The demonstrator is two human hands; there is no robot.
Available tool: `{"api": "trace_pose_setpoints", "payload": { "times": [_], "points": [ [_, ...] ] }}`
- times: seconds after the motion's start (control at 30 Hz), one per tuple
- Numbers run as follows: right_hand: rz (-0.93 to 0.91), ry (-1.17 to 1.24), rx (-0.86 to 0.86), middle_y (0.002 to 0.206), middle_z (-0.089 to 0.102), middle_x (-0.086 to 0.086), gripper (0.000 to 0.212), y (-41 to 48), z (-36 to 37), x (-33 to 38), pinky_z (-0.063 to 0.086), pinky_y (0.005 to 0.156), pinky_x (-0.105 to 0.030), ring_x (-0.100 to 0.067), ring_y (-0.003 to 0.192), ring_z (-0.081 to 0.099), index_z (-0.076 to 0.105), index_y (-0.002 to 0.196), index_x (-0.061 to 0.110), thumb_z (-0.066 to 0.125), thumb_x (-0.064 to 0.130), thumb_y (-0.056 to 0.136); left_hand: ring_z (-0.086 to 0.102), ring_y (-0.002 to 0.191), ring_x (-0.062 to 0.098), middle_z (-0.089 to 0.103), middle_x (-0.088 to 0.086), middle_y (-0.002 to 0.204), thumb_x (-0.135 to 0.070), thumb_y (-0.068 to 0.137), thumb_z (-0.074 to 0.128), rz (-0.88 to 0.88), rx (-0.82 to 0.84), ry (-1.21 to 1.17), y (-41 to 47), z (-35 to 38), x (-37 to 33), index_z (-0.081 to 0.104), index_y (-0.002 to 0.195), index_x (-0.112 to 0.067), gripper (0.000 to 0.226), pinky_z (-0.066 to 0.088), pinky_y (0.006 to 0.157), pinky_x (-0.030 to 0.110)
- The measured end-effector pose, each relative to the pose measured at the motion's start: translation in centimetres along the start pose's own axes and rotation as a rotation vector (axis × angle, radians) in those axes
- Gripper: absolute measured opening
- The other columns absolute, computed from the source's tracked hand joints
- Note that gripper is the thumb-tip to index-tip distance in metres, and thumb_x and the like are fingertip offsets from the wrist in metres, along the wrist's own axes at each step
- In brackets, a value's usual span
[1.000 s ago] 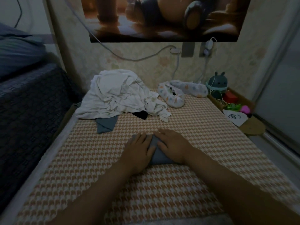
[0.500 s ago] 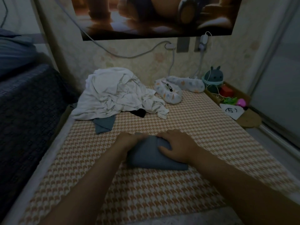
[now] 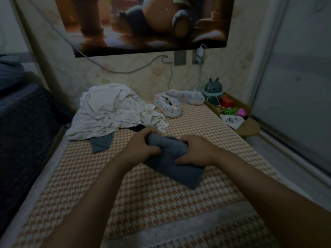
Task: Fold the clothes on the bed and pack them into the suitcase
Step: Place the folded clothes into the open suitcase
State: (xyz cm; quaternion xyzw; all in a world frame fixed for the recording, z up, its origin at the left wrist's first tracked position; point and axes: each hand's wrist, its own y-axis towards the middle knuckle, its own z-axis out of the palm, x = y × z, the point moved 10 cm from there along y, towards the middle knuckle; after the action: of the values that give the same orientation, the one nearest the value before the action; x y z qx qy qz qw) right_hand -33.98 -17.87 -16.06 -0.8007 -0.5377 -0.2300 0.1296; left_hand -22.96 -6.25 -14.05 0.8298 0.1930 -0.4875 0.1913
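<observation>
A folded blue-grey garment (image 3: 176,165) is lifted a little off the patterned bed (image 3: 161,203). My left hand (image 3: 143,145) grips its left end with curled fingers, and my right hand (image 3: 196,153) grips its right side, thumb on top. A heap of crumpled white clothes (image 3: 111,111) lies at the far left of the bed, with another blue-grey piece (image 3: 102,143) poking out from under it. No suitcase is in view.
Two patterned white cloth pieces (image 3: 169,107) lie near the wall. A teal rabbit-shaped toy (image 3: 213,90), a red box and small toys sit in a tray at the far right. A dark bedding surface (image 3: 21,122) borders the left; a sliding door (image 3: 295,86) stands right.
Both hands went from pressing the folded garment flat on the bed to curling around it and raising it. The view tilted up slightly.
</observation>
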Motion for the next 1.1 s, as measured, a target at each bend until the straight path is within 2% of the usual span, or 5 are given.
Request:
{"api": "trace_pose_setpoints", "payload": {
  "times": [0.27, 0.63, 0.73, 0.83, 1.1],
  "points": [
    [-0.132, -0.522, -0.378, 0.088, 0.060, 0.000, 0.026, -6.2, -5.0, -4.6, 0.048, 0.059, -0.037, -0.024, 0.074, 0.060, 0.053, 0.095, 0.023, 0.071, 0.027, 0.077, 0.052, 0.074, 0.011, 0.054, -0.007, 0.090, -0.012, 0.073, 0.070, 0.281, 0.011, 0.472, -0.3, 10.2, -5.8, 0.046, 0.100, -0.023, 0.038, 0.044, 0.058, 0.025],
    [-0.027, -0.498, -0.172, 0.129, 0.044, -0.006, 0.080, -9.3, -1.2, -10.7, 0.041, 0.097, -0.046, -0.027, 0.114, 0.046, 0.037, 0.135, 0.018, 0.070, 0.049, 0.069, 0.040, 0.102, 0.017, 0.037, -0.005, 0.114, -0.074, 0.057, 0.068, 0.255, 0.315, 0.716, 1.5, 19.2, -2.9, 0.044, 0.109, -0.028, 0.074, 0.046, 0.090, 0.041],
    [0.074, -0.562, -0.048, 0.160, 0.008, -0.010, 0.103, -9.1, 0.3, -12.1, 0.012, 0.117, -0.056, -0.031, 0.147, 0.010, 0.003, 0.155, 0.019, 0.065, 0.052, 0.079, 0.014, 0.144, 0.025, 0.010, -0.001, 0.157, -0.070, 0.063, 0.072, 0.164, 0.486, 0.815, 1.0, 21.0, -0.3, 0.005, 0.152, -0.024, 0.121, 0.021, 0.117, 0.047],
    [0.112, -0.625, 0.010, 0.161, 0.009, -0.007, 0.090, -8.6, 1.1, -12.1, 0.018, 0.117, -0.055, -0.030, 0.147, 0.012, 0.002, 0.155, 0.023, 0.058, 0.048, 0.090, -0.009, 0.148, 0.026, -0.012, 0.003, 0.161, -0.064, 0.080, 0.062, 0.157, 0.486, 0.926, 0.3, 21.5, 0.5, -0.014, 0.153, -0.018, 0.115, 0.005, 0.121, 0.045],
    [0.107, -0.636, 0.022, 0.135, 0.049, -0.010, 0.060, -9.6, -2.4, -12.6, 0.044, 0.097, -0.043, -0.029, 0.116, 0.051, 0.034, 0.144, 0.018, 0.059, 0.026, 0.091, 0.050, 0.120, 0.022, 0.045, 0.003, 0.142, -0.032, 0.079, 0.066, 0.357, 0.265, 0.842, 1.2, 22.8, -4.2, 0.030, 0.148, -0.022, 0.078, 0.044, 0.097, 0.031]
  ]
}}
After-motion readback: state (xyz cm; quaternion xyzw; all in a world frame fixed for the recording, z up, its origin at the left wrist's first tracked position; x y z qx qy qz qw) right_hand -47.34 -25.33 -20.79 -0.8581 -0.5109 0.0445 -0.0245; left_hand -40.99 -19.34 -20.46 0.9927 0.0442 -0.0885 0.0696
